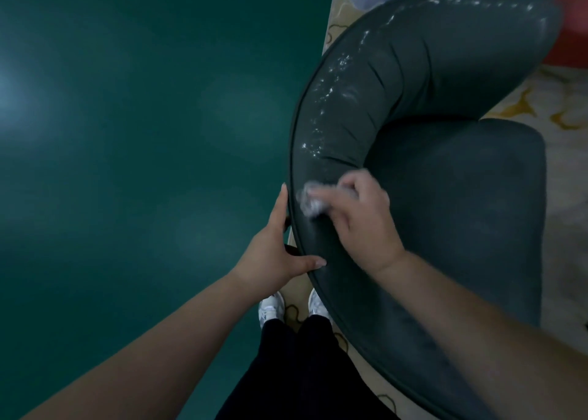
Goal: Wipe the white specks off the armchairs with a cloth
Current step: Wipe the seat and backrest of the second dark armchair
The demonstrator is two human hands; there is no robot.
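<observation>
A dark grey armchair [445,196] with a curved padded backrest fills the right half of the head view. White specks [334,79] run along the top of the backrest from mid-curve to the far end. My right hand [359,219] holds a small crumpled white cloth [310,200] pressed against the top of the backrest, near its closer end. My left hand [280,244] grips the outer rim of the backrest, fingers behind it and thumb lying on the top edge.
A smooth dark green floor [127,133] spreads to the left of the chair. A pale patterned carpet [566,107] lies under and beyond it. Something red [572,21] stands at the top right corner. My shoes [270,308] are close against the chair's back.
</observation>
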